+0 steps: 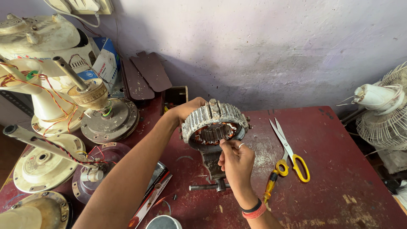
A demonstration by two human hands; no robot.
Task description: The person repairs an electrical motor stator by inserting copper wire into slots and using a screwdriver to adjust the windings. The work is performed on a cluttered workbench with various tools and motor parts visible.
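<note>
Right hand pinches something tiny inside the stator; left hand grips its rim. The stator sits clamped in a vise on the red bench — a slip could scrape knuckles on the slots or nick the copper windings.

My two arms are bare, without any sleeves. On my right hand one finger wears a thin silver ring. Around my right wrist I wear two bands close together, one black and one red-orange. My left hand wears nothing.
</note>
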